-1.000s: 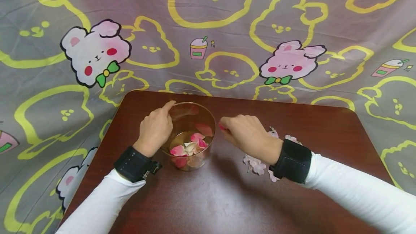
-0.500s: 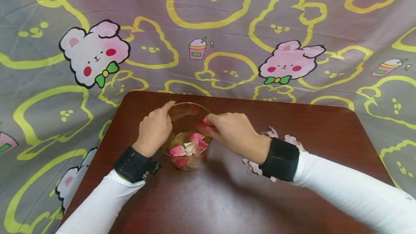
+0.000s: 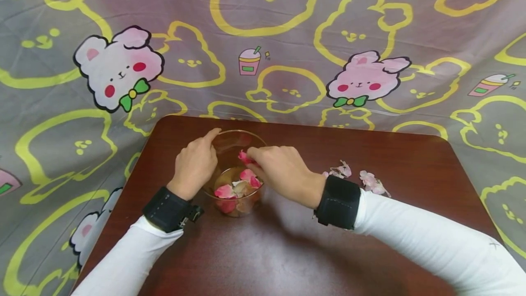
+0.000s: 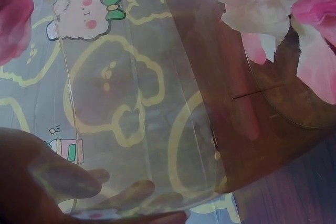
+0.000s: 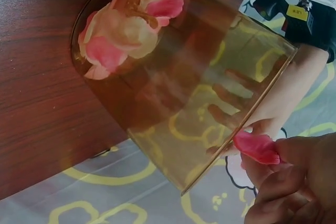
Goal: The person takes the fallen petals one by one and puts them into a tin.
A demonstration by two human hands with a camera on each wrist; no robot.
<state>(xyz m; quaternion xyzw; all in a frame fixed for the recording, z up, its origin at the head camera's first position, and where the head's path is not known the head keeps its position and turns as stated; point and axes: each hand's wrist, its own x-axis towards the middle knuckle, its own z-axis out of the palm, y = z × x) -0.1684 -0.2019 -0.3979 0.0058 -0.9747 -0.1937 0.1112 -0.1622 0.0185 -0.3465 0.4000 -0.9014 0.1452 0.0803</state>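
Note:
A transparent amber container (image 3: 223,147), wide-mouthed and tapering, stands on the table. Pink and white petals (image 3: 225,191) lie at its bottom. On its left side my left hand (image 3: 194,168) grips the wall near the rim; in the right wrist view its fingers show through the wall. My right hand (image 3: 283,175) is over the right part of the rim. Between thumb and forefinger it pinches a bright pink petal (image 5: 257,147), which hangs above the opening. The left wrist view shows a pink petal (image 4: 14,27) close to the rim.
Pale pink blossoms (image 3: 371,182) lie on the brown table (image 3: 230,259) right of the container, some hidden behind my right wrist. A grey cloth (image 3: 283,44) with yellow cartoon outlines hangs behind the table and along its sides.
My right hand has moved left, from beside the container to over its mouth, still pinching the pink petal. My left hand and the container have stayed in place.

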